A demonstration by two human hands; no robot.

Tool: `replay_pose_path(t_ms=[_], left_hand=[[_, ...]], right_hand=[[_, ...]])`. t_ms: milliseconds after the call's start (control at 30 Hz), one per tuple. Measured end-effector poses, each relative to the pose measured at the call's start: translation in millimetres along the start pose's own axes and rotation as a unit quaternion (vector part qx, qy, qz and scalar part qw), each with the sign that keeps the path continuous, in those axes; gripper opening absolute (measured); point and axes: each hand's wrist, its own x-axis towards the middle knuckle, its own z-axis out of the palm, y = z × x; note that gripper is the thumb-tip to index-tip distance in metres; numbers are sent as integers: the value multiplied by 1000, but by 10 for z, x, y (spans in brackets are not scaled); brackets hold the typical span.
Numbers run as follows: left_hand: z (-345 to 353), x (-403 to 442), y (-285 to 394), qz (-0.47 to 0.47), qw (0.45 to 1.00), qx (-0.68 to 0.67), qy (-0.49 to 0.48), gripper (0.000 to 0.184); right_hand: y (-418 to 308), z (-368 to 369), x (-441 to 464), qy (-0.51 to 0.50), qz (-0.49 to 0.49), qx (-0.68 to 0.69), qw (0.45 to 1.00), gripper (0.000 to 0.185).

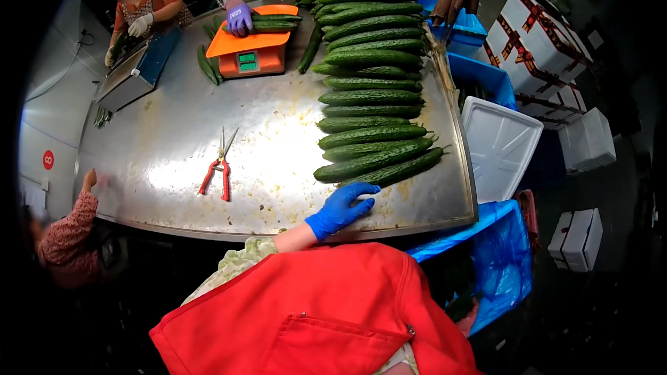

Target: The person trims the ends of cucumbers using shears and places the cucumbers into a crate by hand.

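My left hand [340, 211], in a blue glove, is over the table's near edge with its fingers apart and nothing in them. Just beyond its fingertips is the near end of a long row of green cucumbers [372, 111], laid side by side across the right part of the metal table [160, 194]. The closest cucumber [399, 168] lies slightly slanted. To the left of my hand, red-handled scissors [221, 167] rest with their blades a little apart. I cannot make out my right hand; the lower right is dark and partly hidden by my red apron.
A co-worker's purple-gloved hand [239, 18] holds cucumbers on an orange scale [251, 50]. Another person [149, 7] works at the far left, and a patterned sleeve [73, 226] reaches the left edge. Blue-lined crates [504, 264], a white lid [497, 142] and white boxes [535, 42] stand right.
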Motion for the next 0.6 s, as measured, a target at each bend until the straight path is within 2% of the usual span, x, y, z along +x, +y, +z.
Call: replay_pose_path(t_ms=[33, 100, 200, 267, 300, 333, 367, 400, 533, 600], left_hand=[[-61, 2, 38, -17, 1000, 16, -2, 29], [-152, -26, -36, -14, 999, -17, 41, 27], [-325, -68, -8, -39, 995, -41, 84, 24], [-414, -77, -26, -30, 994, 2, 109, 24], [-448, -87, -114, -49, 992, -30, 110, 23], [-486, -67, -70, -39, 991, -42, 117, 23], [-510, -57, -76, -41, 990, -49, 122, 23], [-534, -53, -78, -43, 989, -56, 128, 23], [-660, -59, 32, -33, 989, -24, 145, 24], [-700, -121, 13, -43, 985, -15, 164, 24]], right_hand=[[-83, 90, -192, -79, 37, -46, 995, 40], [-98, 459, -653, -120, -30, -104, 987, 39], [-86, 844, -863, -110, -113, -131, 979, 42], [-74, 1778, -1322, -149, -257, -246, 923, 50], [-177, 1947, -1117, -233, -264, -319, 880, 61], [-178, 2251, -942, -278, -352, -414, 792, 70], [-166, 2762, -964, -300, -498, -523, 623, 78], [-158, 3186, -1104, -285, -554, -608, 492, 85], [143, 4466, -932, -378, -592, -678, 217, 93], [334, 5025, -889, -409, -556, -713, 119, 93]])
